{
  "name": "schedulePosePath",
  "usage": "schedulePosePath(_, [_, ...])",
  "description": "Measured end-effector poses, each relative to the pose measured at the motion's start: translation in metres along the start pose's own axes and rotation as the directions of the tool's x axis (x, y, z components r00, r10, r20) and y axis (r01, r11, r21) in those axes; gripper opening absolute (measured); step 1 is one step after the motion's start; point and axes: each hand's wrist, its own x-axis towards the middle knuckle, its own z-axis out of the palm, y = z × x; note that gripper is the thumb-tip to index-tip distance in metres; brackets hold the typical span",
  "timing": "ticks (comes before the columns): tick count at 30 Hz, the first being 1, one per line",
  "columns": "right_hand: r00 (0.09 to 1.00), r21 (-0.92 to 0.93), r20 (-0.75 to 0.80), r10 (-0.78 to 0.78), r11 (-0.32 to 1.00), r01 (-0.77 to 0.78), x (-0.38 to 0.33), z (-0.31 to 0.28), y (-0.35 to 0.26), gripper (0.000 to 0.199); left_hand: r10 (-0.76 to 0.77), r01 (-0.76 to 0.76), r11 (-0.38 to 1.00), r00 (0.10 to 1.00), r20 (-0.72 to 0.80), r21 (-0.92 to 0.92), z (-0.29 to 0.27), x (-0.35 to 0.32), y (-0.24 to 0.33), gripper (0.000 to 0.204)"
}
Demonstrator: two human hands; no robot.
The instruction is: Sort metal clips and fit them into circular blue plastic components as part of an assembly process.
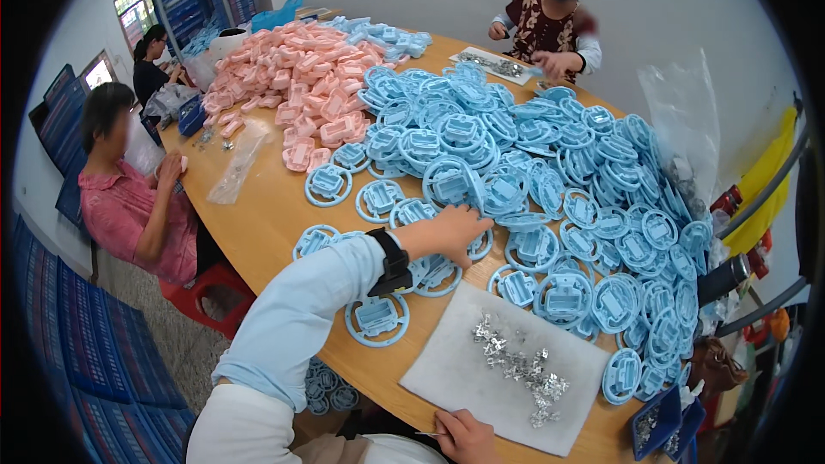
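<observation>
My left hand reaches across the table over the near edge of a heap of light blue round plastic parts, fingers spread apart. It touches or nearly touches a blue part beneath it; nothing is plainly held. A black band wraps that wrist, above a light blue sleeve. At the table's front edge my right hand is closed in a pinch on a thin metal piece, mostly hidden by the fingers. Just beyond it lies a white foam sheet bearing many small silvery metal clips.
Pink plastic parts are heaped at the far left. Blue bins with metal pieces stand at the front right. A clear bag rises at the right. Co-workers sit at the left and far side. A flat clear bag lies on the wooden table.
</observation>
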Motion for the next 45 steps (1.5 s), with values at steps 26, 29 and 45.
schedulePosePath(26, [0.999, 0.02, -0.018, -0.038, 0.999, 0.038, -0.001, 0.001, 0.009, 0.031, -0.386, 0.389, 0.89, 0.92, 0.058, -0.239, -0.036, -0.015, -0.046, 0.07])
schedulePosePath(29, [0.999, 0.017, -0.007, -0.036, 0.999, 0.036, 0.0, -0.001, 0.01, 0.03, -0.395, 0.33, 0.878, 0.909, -0.136, -0.347, -0.034, -0.012, -0.05, 0.065])
schedulePosePath(45, [0.998, 0.025, 0.044, -0.051, 0.998, 0.05, -0.001, 0.012, 0.016, 0.029, -0.524, 0.431, 0.751, 0.85, -0.053, -0.5, -0.037, -0.061, -0.13, 0.065])
